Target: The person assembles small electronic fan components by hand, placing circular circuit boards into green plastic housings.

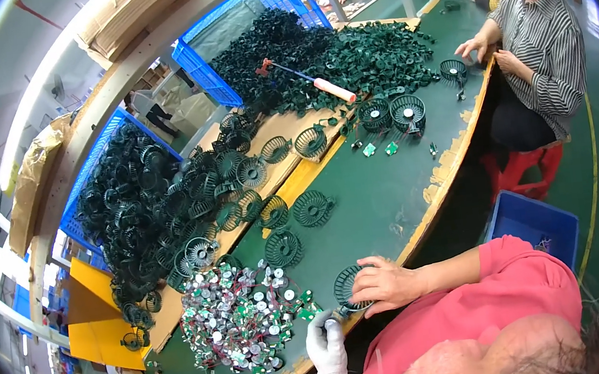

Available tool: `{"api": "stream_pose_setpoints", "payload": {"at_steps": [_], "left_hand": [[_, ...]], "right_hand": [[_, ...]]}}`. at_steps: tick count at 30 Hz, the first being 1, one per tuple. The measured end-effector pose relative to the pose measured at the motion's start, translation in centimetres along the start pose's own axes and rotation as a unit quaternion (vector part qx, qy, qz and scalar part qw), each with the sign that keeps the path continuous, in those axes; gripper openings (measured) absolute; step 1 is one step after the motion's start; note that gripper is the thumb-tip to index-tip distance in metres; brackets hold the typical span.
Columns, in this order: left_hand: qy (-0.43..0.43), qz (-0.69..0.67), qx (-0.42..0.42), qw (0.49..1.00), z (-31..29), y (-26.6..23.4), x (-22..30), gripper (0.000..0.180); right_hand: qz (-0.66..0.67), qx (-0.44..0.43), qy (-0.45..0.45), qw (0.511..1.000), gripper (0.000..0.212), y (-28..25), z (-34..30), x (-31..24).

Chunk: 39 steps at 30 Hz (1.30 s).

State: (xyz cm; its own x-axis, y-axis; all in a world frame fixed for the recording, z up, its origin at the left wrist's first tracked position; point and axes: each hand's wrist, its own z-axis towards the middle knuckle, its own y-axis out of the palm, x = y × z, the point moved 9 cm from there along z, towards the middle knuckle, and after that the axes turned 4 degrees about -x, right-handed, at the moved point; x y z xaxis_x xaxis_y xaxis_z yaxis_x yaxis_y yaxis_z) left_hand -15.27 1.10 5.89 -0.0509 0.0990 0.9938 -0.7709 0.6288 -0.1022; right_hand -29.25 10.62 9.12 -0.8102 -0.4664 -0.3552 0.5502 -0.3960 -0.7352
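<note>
My right hand [388, 285] is bare and closed on a round black fan cage [348, 285] at the table's near edge; the thumb and fingers press over its rim. Just left of it is my left hand [327, 350] in a white glove, its fingers bent together round a small grey part [331, 324], possibly a motor, mostly hidden by the fingers. Close to the glove, a big heap of small motors [237, 316] with wires and green circuit boards lies on the green table. Two loose fan cages [282, 248] sit beyond that heap.
Many black fan cages [131, 199] spill from a blue crate at the left. Dark green parts [373, 57] lie heaped at the back, with a pink-handled screwdriver-like tool [334, 89] on top. A co-worker [539, 49] in a striped shirt sits at the right; a blue bin [533, 223] stands nearby.
</note>
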Motion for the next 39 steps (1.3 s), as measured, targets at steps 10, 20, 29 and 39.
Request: {"api": "stream_pose_setpoints", "payload": {"at_steps": [10,20,29,39], "left_hand": [[-0.001,-0.036,-0.022,0.999,1.0,3.1,0.9,0.064],[0.167,0.504,-0.110,0.841,2.2,5.3,3.4,0.071],[0.185,0.505,-0.128,0.833,1.9,5.1,2.6,0.034],[0.253,0.475,-0.079,0.839,2.0,4.5,3.8,0.028]], "right_hand": [[0.093,0.028,-0.061,0.993,0.049,0.0,2.0,-1.7],[-0.140,-0.004,-0.045,0.989,0.019,-1.6,2.9,0.4],[-0.115,-0.133,-0.037,0.984,0.012,1.7,2.8,2.2],[-0.087,-0.202,-0.049,0.974,0.015,2.6,3.9,3.0]]}}
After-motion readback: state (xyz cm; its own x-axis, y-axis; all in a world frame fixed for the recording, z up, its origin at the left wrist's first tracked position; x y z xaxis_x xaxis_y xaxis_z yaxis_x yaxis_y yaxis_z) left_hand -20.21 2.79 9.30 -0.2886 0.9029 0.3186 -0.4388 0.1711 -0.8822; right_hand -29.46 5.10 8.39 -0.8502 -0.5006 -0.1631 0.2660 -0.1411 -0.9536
